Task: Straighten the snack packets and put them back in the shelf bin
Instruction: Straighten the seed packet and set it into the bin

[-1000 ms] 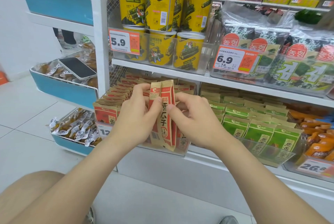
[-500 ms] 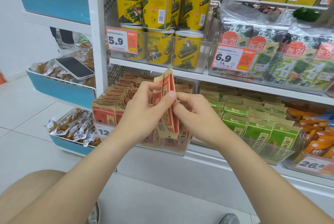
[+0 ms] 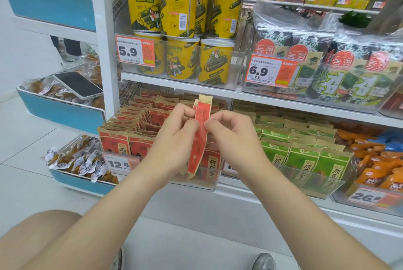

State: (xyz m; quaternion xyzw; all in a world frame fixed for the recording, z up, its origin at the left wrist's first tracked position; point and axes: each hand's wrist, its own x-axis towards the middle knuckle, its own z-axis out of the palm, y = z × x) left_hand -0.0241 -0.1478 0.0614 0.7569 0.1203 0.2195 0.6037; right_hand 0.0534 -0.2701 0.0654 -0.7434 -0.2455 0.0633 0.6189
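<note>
A thin stack of red and tan snack packets (image 3: 200, 136) stands upright, edge-on to me, in front of the clear shelf bin (image 3: 202, 183). My left hand (image 3: 174, 143) grips the stack from the left, fingers and thumb curled round it. From the right, my right hand (image 3: 231, 136) pinches its edge with thumb and fingertips. The bin behind holds several rows of the same red packets (image 3: 133, 125), leaning back, with a gap at the front middle partly hidden by my hands.
A neighbouring clear bin holds green packets (image 3: 301, 152), with orange packets (image 3: 379, 160) further right. Yellow tubs (image 3: 181, 29) and seaweed packs (image 3: 340, 69) sit on the shelf above. A phone (image 3: 78, 84) lies in a blue side bin at left. My knee fills the lower left.
The stack has risen a little and turned, so its narrow edge faces me instead of its printed front. Both hands have kept hold and shifted their fingers along it.
</note>
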